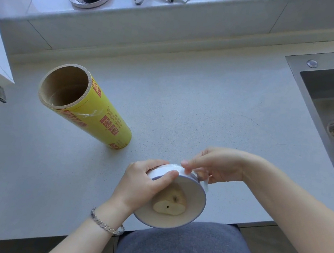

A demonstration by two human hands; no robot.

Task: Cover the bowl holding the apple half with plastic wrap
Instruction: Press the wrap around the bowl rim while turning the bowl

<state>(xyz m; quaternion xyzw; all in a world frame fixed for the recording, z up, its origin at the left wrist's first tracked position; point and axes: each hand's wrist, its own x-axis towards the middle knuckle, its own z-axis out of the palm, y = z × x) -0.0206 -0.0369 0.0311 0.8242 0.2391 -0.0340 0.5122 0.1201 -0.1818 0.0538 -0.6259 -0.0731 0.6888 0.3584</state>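
Near the finish, judging by the layout: clear plastic wrap (179,169) already over the white bowl (199,201), tilted at the counter's (185,107) front edge, apple half (169,207) pale and cut-side up inside, with what looks like its reflection on the glossy wall above. Left hand (140,184) clasped on the far rim, thumb pressing film down; right hand (218,166) pinching a loose flap at the side — smoothing that remainder seems all that is left. Yellow cling-film roll (98,115) standing upright well apart, cardboard core open — glossy printed sleeve. Speckled matte counter, brushed steel sink (333,100) beyond.
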